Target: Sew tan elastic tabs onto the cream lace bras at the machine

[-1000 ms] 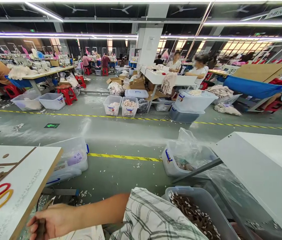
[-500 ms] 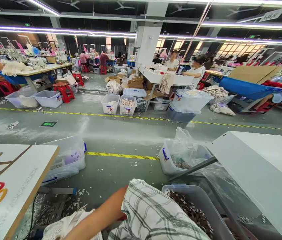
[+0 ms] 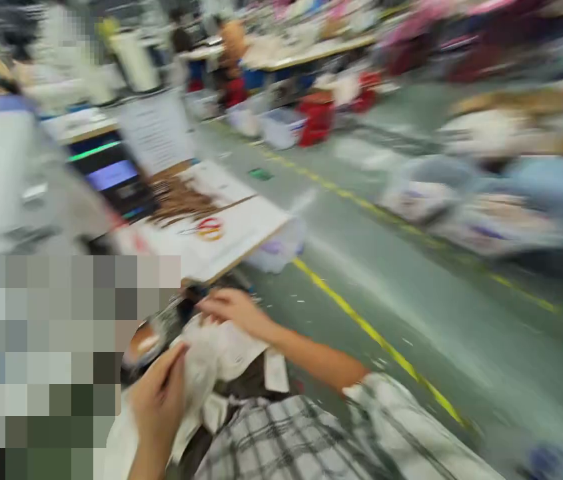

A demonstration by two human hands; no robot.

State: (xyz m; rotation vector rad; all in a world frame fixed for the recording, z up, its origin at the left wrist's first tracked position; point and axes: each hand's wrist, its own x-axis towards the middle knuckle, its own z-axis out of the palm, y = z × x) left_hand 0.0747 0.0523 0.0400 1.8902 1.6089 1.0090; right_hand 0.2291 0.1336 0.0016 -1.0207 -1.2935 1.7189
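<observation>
White cloth lies bunched over my lap, with a white tag-like piece at its right side. My left hand, at the lower left, is closed on the cloth's left edge, its fingers curled. Farther forward, my right hand reaches in from the right and pinches the cloth's upper edge, just before the white table. Motion blur softens the fingertips. Dark material shows beneath the cloth, above my checked garment.
On the white table lie scissors with red and yellow handles and brown strips. A dark device with a lit screen stands behind. A clear plastic bin is beyond the table's edge. Yellow tape crosses the floor.
My view has swung left and down, bringing the table nearer the middle. Both hands are now in view on the white cloth; before, only a forearm and sleeve showed.
</observation>
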